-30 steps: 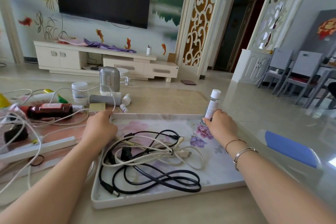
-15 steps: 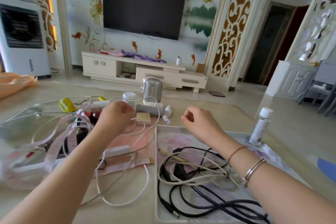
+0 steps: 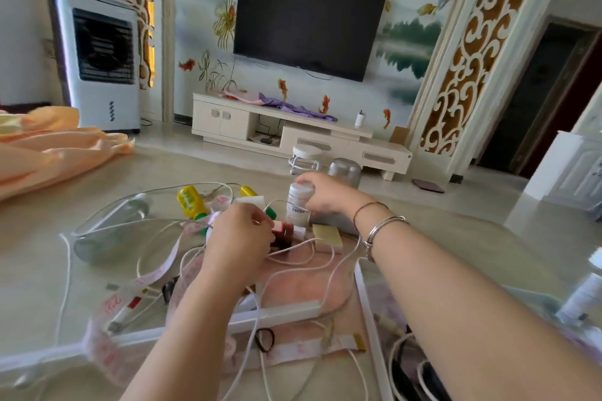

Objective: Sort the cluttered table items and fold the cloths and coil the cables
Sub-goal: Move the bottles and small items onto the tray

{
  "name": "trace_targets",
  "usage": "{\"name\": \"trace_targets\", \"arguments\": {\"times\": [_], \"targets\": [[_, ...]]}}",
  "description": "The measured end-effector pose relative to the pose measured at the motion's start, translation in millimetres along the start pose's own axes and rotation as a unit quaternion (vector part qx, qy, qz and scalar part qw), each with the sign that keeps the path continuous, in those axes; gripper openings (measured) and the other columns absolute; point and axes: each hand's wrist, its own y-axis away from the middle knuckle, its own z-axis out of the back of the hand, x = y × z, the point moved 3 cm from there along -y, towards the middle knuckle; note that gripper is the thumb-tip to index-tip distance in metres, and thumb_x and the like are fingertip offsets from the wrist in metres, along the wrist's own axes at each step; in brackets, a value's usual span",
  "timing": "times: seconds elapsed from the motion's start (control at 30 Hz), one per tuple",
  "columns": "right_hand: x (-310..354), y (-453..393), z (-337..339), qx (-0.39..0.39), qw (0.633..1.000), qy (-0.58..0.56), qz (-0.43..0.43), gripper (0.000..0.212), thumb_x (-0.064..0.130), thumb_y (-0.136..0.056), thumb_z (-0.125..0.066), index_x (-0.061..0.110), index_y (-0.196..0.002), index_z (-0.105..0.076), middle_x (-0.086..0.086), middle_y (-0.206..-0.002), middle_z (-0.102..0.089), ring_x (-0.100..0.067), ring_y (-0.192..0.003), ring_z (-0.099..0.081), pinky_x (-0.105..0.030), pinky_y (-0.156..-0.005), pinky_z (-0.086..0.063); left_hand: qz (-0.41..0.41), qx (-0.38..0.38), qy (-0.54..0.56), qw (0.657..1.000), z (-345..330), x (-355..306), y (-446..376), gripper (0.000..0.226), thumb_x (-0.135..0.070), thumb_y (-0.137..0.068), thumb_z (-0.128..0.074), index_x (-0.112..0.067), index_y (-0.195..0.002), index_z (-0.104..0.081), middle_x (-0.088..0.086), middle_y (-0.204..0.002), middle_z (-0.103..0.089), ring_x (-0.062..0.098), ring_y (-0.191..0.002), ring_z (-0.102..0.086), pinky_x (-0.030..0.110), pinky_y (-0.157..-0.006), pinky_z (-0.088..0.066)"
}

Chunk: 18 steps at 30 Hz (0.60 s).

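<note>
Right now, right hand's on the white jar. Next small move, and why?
Probably lift the jar straight up and carry it toward the tray: the right hand already grips it, and a white cable loops close by, so dragging could snag.

Ahead of me a dark television hangs on the flowered wall above a low cream cabinet. A white air cooler stands at my left, and a small stool sits before the cabinet.

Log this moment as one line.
right hand: grips white bottle | left hand: over dark bottle, grip unclear | white cables: uncoiled
</note>
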Motion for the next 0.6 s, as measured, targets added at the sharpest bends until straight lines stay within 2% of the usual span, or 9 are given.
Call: {"name": "trace_targets", "arguments": {"times": [0.07,0.1,0.17,0.23,0.3,0.37,0.43,0.5,0.6], "targets": [[1,-3,-4,0.009,1.000,-0.027,0.003,0.060,0.003,-0.086,-0.060,0.023,-0.138,-0.040,-0.009,-0.129,-0.053,-0.023,-0.105,-0.057,-0.033,-0.084,-0.051,-0.001,0.004,0.000,1.000,-1,0,-1,0.022,-0.010,-0.088,-0.048,-0.017,-0.085,-0.069,0.003,-0.081,-0.072,0.021,-0.080,-0.066,0.038,-0.079,-0.055],[2,-2,-5,-0.001,0.999,-0.038,0.003,0.053,0.004,-0.086,-0.061,0.022,-0.132,-0.041,-0.008,-0.111,-0.058,-0.021,-0.091,-0.059,-0.033,-0.074,-0.052,-0.003,0.004,-0.002,1.000,-2,1,-1,0.022,-0.010,-0.088,-0.048,-0.017,-0.086,-0.069,0.003,-0.082,-0.072,0.022,-0.081,-0.066,0.039,-0.079,-0.055],[2,0,-5,-0.030,0.999,-0.036,0.000,0.043,0.010,-0.086,-0.062,0.017,-0.123,-0.041,-0.001,-0.083,-0.050,-0.015,-0.069,-0.050,-0.027,-0.056,-0.040,-0.005,0.004,-0.004,1.000,-3,1,0,0.021,-0.011,-0.087,-0.048,-0.016,-0.086,-0.069,0.003,-0.082,-0.071,0.023,-0.082,-0.065,0.040,-0.079,-0.055],[-1,4,-1,-0.069,0.997,-0.038,-0.007,0.046,0.021,-0.083,-0.069,0.016,-0.117,-0.038,0.003,-0.082,-0.045,-0.015,-0.074,-0.049,-0.029,-0.061,-0.042,-0.004,0.007,-0.008,1.000,-3,1,2,0.020,-0.012,-0.086,-0.048,-0.016,-0.085,-0.068,0.004,-0.083,-0.071,0.025,-0.082,-0.065,0.041,-0.079,-0.055],[-7,14,8,-0.133,0.985,-0.109,-0.026,0.047,0.034,-0.084,-0.067,0.018,-0.116,-0.037,0.002,-0.090,-0.048,-0.016,-0.081,-0.052,-0.034,-0.076,-0.047,-0.004,0.007,-0.010,1.000,-5,-1,4,0.019,-0.014,-0.085,-0.049,-0.018,-0.085,-0.068,0.004,-0.083,-0.071,0.026,-0.083,-0.064,0.040,-0.078,-0.055],[-14,33,20,-0.198,0.952,-0.228,-0.045,0.040,0.040,-0.088,-0.060,0.020,-0.117,-0.043,0.001,-0.100,-0.053,-0.013,-0.081,-0.054,-0.030,-0.070,-0.050,-0.008,0.009,-0.017,1.000,-7,-6,10,0.020,-0.015,-0.084,-0.050,-0.018,-0.084,-0.069,0.002,-0.081,-0.071,0.024,-0.083,-0.064,0.038,-0.077,-0.054],[-30,58,29,-0.240,0.919,-0.304,-0.079,0.035,0.046,-0.090,-0.057,0.017,-0.111,-0.052,0.002,-0.096,-0.057,-0.008,-0.075,-0.052,-0.023,-0.059,-0.042,-0.021,0.023,-0.006,0.999,-12,-13,17,0.019,-0.013,-0.084,-0.050,-0.016,-0.081,-0.069,0.003,-0.080,-0.071,0.024,-0.081,-0.064,0.038,-0.077,-0.054],[-52,85,34,-0.255,0.880,-0.378,-0.133,0.038,0.048,-0.089,-0.058,0.013,-0.105,-0.059,-0.003,-0.091,-0.063,-0.010,-0.071,-0.054,-0.022,-0.057,-0.039,-0.041,0.042,0.010,0.998,-20,-22,27,0.019,-0.011,-0.084,-0.052,-0.012,-0.081,-0.070,0.005,-0.080,-0.070,0.025,-0.080,-0.064,0.035,-0.076,-0.054],[-85,129,31,-0.189,0.762,-0.588,-0.193,0.028,0.033,-0.090,-0.062,0.009,-0.103,-0.060,-0.012,-0.086,-0.060,-0.016,-0.067,-0.053,-0.025,-0.059,-0.039,-0.066,0.079,0.033,0.994,-37,-34,43,0.018,-0.011,-0.085,-0.054,-0.007,-0.084,-0.071,0.008,-0.083,-0.070,0.025,-0.081,-0.063,0.031,-0.069,-0.048]]}}
